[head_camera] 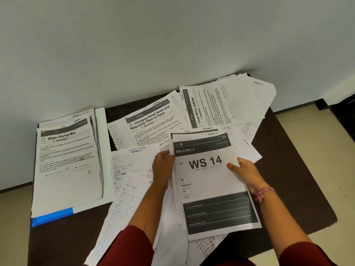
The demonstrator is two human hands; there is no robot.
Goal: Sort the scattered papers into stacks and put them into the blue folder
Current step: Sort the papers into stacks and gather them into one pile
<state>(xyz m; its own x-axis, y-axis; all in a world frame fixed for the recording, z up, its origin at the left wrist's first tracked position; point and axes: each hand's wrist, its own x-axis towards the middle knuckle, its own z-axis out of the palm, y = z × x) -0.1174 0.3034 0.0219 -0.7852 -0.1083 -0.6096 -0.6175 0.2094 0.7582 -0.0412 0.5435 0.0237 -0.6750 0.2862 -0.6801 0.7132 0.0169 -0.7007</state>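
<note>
A small stack of papers topped by a "WS 14 / Balcony 2" sheet point(209, 181) is held above the table's middle. My left hand point(163, 166) grips its left edge and my right hand point(244, 169) pinches its right edge, thumb on top. At the left a sorted stack topped by "Wipe Drying Mat" point(67, 162) lies on the open blue folder point(51, 217), whose blue edge shows at the front. Loose handwritten sheets point(130, 181) lie under my left arm. Printed sheets "Charging Small Items" point(151, 121) and "Close Mirror Cabinet" point(211, 106) lie further back.
The dark table point(299, 179) stands against a pale wall point(153, 45). More white sheets point(255, 93) overhang its far right corner. Beige floor point(326, 141) shows to the right, and a dark object point(340, 106) stands at the far right by the wall.
</note>
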